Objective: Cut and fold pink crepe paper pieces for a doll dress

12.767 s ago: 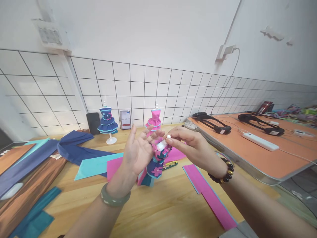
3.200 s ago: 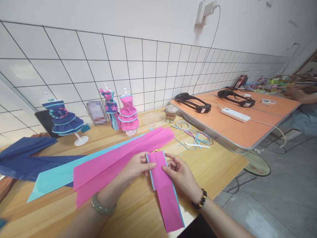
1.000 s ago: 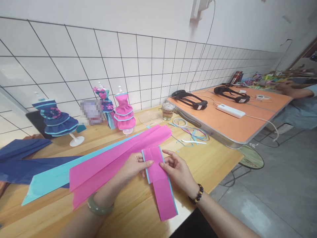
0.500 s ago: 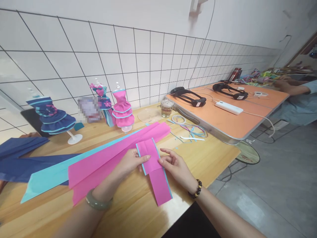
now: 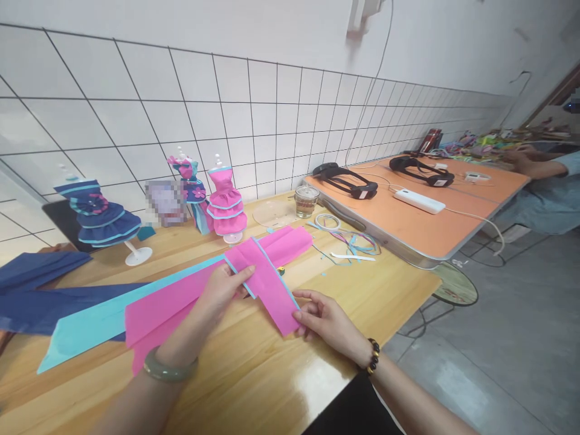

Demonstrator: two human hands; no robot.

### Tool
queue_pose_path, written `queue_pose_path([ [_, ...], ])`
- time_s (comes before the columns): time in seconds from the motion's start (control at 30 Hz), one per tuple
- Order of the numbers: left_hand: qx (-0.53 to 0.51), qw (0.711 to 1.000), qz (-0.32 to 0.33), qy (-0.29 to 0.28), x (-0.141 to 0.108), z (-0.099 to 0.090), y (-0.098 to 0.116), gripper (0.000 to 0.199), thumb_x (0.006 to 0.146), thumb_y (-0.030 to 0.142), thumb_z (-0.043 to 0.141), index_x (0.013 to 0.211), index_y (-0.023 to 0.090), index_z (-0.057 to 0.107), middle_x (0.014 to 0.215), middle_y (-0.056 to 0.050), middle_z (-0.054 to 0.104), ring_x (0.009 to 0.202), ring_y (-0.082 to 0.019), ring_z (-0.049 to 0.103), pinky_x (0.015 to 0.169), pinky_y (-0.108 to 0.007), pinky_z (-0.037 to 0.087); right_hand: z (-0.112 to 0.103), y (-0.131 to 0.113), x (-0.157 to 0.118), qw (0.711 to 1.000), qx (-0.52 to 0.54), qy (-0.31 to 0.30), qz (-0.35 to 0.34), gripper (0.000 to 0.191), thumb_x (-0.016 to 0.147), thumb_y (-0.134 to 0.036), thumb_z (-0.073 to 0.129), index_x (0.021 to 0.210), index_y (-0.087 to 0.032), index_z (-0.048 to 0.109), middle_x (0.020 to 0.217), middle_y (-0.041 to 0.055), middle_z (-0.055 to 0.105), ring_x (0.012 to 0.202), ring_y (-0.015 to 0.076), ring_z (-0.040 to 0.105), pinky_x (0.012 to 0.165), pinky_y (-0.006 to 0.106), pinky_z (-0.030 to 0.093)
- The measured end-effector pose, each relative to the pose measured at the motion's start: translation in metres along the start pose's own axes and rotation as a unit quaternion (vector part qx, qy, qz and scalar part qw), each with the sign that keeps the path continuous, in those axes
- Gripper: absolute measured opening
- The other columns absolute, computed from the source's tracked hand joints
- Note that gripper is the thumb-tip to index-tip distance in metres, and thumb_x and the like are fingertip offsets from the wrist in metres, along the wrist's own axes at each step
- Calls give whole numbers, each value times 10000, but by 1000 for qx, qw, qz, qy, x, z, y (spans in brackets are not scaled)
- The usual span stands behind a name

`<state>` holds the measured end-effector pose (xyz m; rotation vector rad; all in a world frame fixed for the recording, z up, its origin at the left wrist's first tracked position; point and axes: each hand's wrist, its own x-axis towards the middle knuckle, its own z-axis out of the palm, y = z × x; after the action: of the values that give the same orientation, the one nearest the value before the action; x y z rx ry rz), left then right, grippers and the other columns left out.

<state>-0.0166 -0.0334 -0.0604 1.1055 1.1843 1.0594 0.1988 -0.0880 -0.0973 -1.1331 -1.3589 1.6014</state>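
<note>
Over the wooden table (image 5: 254,389), the left hand (image 5: 221,291) and right hand (image 5: 330,321) both pinch the same blue-edged pink strip (image 5: 270,283).

Held strip (image 5: 267,284) before three dress forms (image 5: 226,202), glass (image 5: 307,204) to their right.

the left hand (image 5: 223,285) pinches farther forward than the pinching right hand (image 5: 330,321).

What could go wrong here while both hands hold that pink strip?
The pink strip might crease or tear if pulled hard, since the left hand and right hand both pinch it. It could snag on the small yellow object peeking past its blue edge. The glass of liquid, if knocked over, might wet the pink sheets.
</note>
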Motion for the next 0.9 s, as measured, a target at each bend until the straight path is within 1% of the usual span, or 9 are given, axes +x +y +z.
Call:
queue_pose_path([
  [0.1, -53, 995, 30, 80, 3, -15, 16, 315, 609, 289, 711, 877, 141, 633, 853, -59, 687, 730, -189, 632, 631, -278, 503, -5, 1, 3, 993, -105, 38, -49, 369, 798, -369, 530, 1097, -155, 499, 697, 21, 627, 576, 133, 588, 534, 268, 462],
  [0.17, -82, 986, 57, 130, 3, -25, 28, 326, 586, 260, 725, 882, 154, 638, 920, -56, 678, 807, -199, 629, 678, -283, 516, -8, -2, 9, 959, -242, 82, -120, 278, 823, -309, 498, 1062, -178, 552, 795, 51, 653, 687, 160, 603, 645, 315, 481],
  [0.27, -108, 973, 100, 177, 0, -36, 44, 294, 594, 243, 715, 872, 185, 638, 946, -36, 670, 860, -199, 618, 673, -267, 523, -5, -10, 26, 863, -433, 91, -242, 244, 851, -202, 441, 1045, -182, 587, 968, 88, 646, 905, 200, 575, 812, 364, 453],
  [0.37, -135, 966, 128, 180, -4, -39, 52, 331, 598, 223, 713, 912, 178, 620, 935, -30, 666, 864, -203, 616, 660, -275, 530, 5, -14, 48, 769, -542, 28, -337, 298, 878, -125, 365, 1105, -137, 558, 1098, 116, 603, 1057, 199, 507, 928, 359, 398],
  [0.43, -156, 963, 141, 167, -6, -38, 54, 345, 605, 208, 711, 933, 171, 610, 913, -25, 667, 847, -193, 620, 674, -279, 531, 13, -14, 62, 715, -593, -8, -371, 316, 885, -107, 347, 1138, -103, 536, 1139, 132, 584, 1112, 207, 473, 970, 364, 363],
  [0.5, -173, 963, 147, 144, -7, -37, 54, 326, 628, 197, 697, 939, 168, 604, 892, -25, 672, 837, -186, 623, 697, -284, 530, 20, -12, 71, 676, -633, -31, -377, 307, 882, -108, 364, 1140, -88, 531, 1128, 140, 588, 1105, 223, 480, 959, 374, 369],
  [0.63, -204, 964, 133, 110, -8, -32, 52, 268, 680, 180, 650, 941, 157, 597, 856, -25, 677, 817, -180, 629, 710, -293, 530, 23, -14, 69, 636, -676, -60, -368, 248, 882, -126, 396, 1066, -102, 560, 1007, 124, 626, 965, 217, 545, 867, 365, 413],
  [0.8, -246, 960, 96, 95, -8, -25, 48, 247, 721, 121, 581, 966, 150, 582, 867, -35, 677, 790, -166, 635, 713, -278, 524, 11, -20, 49, 618, -683, -78, -381, 242, 908, -157, 351, 1014, -129, 566, 882, 91, 629, 859, 191, 543, 803, 343, 406],
  [0.9, -265, 958, 72, 86, -6, -22, 42, 225, 731, 101, 561, 950, 145, 577, 870, -45, 676, 782, -161, 638, 703, -267, 521, 4, -15, 43, 616, -679, -60, -395, 228, 903, -147, 359, 985, -131, 571, 899, 92, 621, 926, 208, 513, 846, 364, 375],
])
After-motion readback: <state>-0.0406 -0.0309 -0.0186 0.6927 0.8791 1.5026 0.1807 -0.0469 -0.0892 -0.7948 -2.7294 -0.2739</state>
